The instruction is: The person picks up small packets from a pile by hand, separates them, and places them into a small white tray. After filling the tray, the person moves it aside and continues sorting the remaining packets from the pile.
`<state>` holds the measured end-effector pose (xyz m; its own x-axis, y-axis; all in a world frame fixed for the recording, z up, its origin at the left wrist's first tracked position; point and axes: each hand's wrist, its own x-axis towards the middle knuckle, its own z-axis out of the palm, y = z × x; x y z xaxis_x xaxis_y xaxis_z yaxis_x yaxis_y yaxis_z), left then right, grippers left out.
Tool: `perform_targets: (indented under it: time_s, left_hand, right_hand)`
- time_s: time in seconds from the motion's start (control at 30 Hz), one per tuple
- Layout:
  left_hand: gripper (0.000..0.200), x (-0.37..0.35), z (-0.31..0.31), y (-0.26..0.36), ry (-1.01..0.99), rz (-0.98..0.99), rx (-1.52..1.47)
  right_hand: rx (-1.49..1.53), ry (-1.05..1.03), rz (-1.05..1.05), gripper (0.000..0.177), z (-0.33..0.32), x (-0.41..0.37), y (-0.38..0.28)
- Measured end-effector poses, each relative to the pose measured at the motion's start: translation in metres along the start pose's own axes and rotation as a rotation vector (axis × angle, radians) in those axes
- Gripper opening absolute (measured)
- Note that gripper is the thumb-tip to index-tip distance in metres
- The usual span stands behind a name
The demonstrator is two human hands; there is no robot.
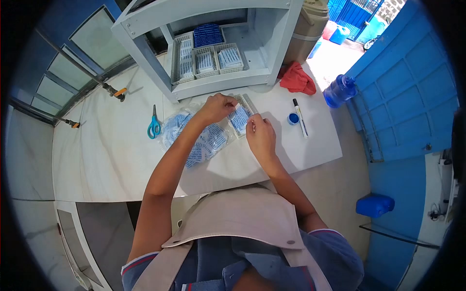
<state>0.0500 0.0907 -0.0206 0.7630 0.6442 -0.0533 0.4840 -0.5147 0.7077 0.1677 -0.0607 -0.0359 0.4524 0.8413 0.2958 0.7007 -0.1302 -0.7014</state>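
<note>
The big shelf (221,83) in front of you holds baskets (174,68) that have packets in them, so that part looks done; the clear bag (216,139) on your left is full of loose packets, so much sorting looks left; the small basket (249,103) between your hands has some packets inside, and it seems only partly sorted. Your left hand (213,109) has its fingertips at a packet (238,107) in that basket; your right hand (262,139) has bent fingers by the basket's near side; I cannot tell if either one is gripping a packet.

The white tabletop (107,165) holds the shelf, bag and small basket; a red cloth (297,80) lies to the right of the shelf; scissors (154,128) lie left of the bag; a marker (301,121) lies beside a little blue pot (293,118). Past the tabletop on your right is a big blue door (403,92); a blue bottle (340,91) is near it.
</note>
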Motion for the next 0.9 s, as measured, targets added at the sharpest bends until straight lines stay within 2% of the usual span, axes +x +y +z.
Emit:
perform_targets:
  time_s: [0.03, 0.1, 0.23, 0.3, 0.4, 0.5, 0.53, 0.6, 0.63, 0.7, 0.83, 0.9]
  left_hand:
    - [0.024, 0.001, 0.000, -0.001, -0.003, 0.003, 0.001]
    - [0.023, 0.002, 0.002, -0.001, 0.024, 0.114, 0.139]
    - [0.028, 0.000, 0.003, 0.007, -0.007, 0.036, 0.160]
    - [0.030, -0.007, 0.004, 0.015, -0.045, 0.001, 0.306]
    - [0.032, -0.005, 0.005, 0.009, -0.094, -0.003, 0.321]
    - [0.031, -0.004, 0.007, 0.005, -0.042, 0.012, 0.295]
    - [0.031, -0.004, 0.008, 0.005, -0.043, 0.013, 0.294]
    - [0.029, -0.006, 0.008, 0.004, 0.007, 0.049, 0.337]
    - [0.029, -0.006, 0.008, 0.004, 0.006, 0.050, 0.338]
    - [0.026, -0.005, 0.008, 0.004, 0.015, 0.085, 0.384]
    - [0.022, -0.005, 0.009, 0.004, 0.007, 0.106, 0.383]
    - [0.021, -0.007, 0.012, 0.006, 0.029, 0.083, 0.400]
  right_hand:
    - [-0.001, 0.003, 0.002, 0.005, -0.001, -0.001, -0.001]
    - [-0.113, 0.134, -0.178, 0.004, -0.004, -0.003, -0.002]
    - [-0.039, 0.184, -0.124, 0.004, 0.007, 0.000, 0.016]
    - [0.136, 0.101, -0.008, 0.006, 0.010, 0.002, 0.025]
    - [0.200, 0.117, 0.042, 0.010, 0.010, 0.005, 0.026]
    - [0.297, 0.057, 0.138, 0.014, 0.005, 0.006, 0.021]
    - [0.296, 0.058, 0.138, 0.014, 0.004, 0.005, 0.018]
    - [0.088, 0.087, 0.005, 0.015, 0.003, 0.001, 0.013]
    - [0.088, 0.087, 0.006, 0.015, 0.005, 0.000, 0.013]
    - [-0.033, 0.080, -0.120, 0.018, 0.008, -0.003, 0.014]
    - [-0.004, 0.172, -0.100, 0.019, 0.003, 0.002, 0.011]
    - [0.218, 0.241, 0.027, 0.017, -0.002, 0.007, 0.013]
